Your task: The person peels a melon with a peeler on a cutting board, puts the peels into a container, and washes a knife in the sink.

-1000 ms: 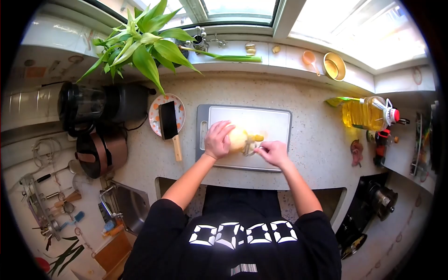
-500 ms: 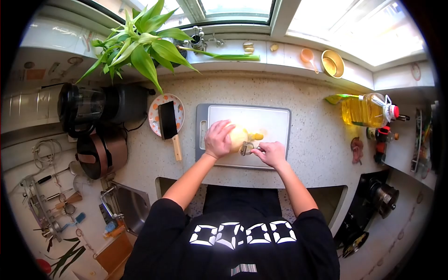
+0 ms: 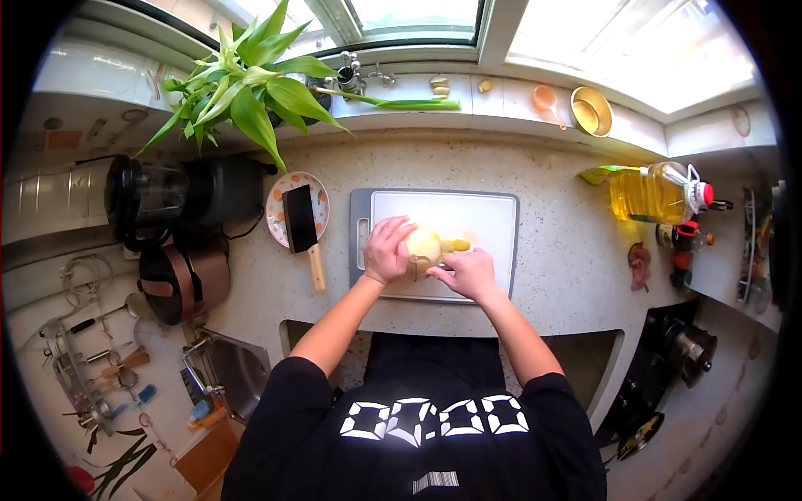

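Note:
On the white cutting board (image 3: 493, 217) with its grey border lies a large, pale yellow, rounded vegetable (image 3: 424, 242); its exact kind is not clear. My left hand (image 3: 386, 252) is closed over its left side, fingers wrapped round it. A peeler (image 3: 421, 265) sits in my right hand (image 3: 468, 273), its head against the lower part of the vegetable. The right fingers are closed round the handle, which they mostly hide. Yellow peelings (image 3: 455, 245) show at the vegetable's right side, just above my right hand.
Left of the board, a cleaver (image 3: 301, 221) rests across a patterned plate (image 3: 277, 203). An oil bottle (image 3: 656, 194) and a piece of meat (image 3: 639, 265) are on the right. A leafy plant (image 3: 251, 88), a green onion (image 3: 401, 103) and a gold bowl (image 3: 591, 112) line the sill.
My right hand and the peeler have shifted left and slightly toward the vegetable's underside. My left hand stays on the vegetable, moved only slightly left.

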A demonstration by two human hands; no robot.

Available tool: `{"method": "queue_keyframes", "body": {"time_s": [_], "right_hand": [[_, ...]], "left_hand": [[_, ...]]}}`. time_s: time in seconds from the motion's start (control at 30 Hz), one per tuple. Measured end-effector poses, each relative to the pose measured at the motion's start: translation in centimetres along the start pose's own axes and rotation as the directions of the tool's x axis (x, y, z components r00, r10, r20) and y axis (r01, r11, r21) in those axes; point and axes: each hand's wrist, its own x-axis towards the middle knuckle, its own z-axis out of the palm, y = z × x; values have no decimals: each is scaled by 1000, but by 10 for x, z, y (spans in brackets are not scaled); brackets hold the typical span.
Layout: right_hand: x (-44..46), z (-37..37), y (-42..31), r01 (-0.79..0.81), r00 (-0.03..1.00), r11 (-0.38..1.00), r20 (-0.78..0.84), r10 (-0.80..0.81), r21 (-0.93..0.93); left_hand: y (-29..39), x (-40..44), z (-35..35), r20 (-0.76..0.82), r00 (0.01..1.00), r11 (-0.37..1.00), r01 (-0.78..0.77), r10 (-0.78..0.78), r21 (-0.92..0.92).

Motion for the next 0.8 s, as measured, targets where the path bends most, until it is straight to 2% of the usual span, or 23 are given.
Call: {"method": "queue_keyframes", "body": {"time_s": [0.23, 0.33, 0.43, 0.5, 0.57, 0.67, 0.8], "right_hand": [[-3, -4, 4, -11, 1000, 998, 10, 12, -59], [-18, 0, 34, -67, 996, 997, 58, 70, -48], [-37, -13, 80, -311, 921, 913, 154, 358, -263], [-36, -18, 84, -257, 946, 935, 133, 295, -244], [-34, -36, 55, -191, 965, 956, 135, 224, -222], [-22, -11, 26, -26, 997, 998, 66, 30, -51], [-5, 4, -5, 13, 1000, 999, 0, -13, -47]], "left_hand": [[2, 1, 1, 3, 1000, 1000, -3, 3, 13], [5, 2, -1, 11, 1000, 1000, -6, 6, 17], [-3, -1, -1, 6, 1000, 1000, -13, 13, -7], [-7, 7, -1, 5, 1000, 1000, -12, 12, -25], [-1, -5, 0, 27, 1000, 999, 1, 0, -36], [-3, 5, 0, 16, 999, 999, -27, 27, -21], [-4, 2, 0, 12, 1000, 999, -17, 18, -37]]}}
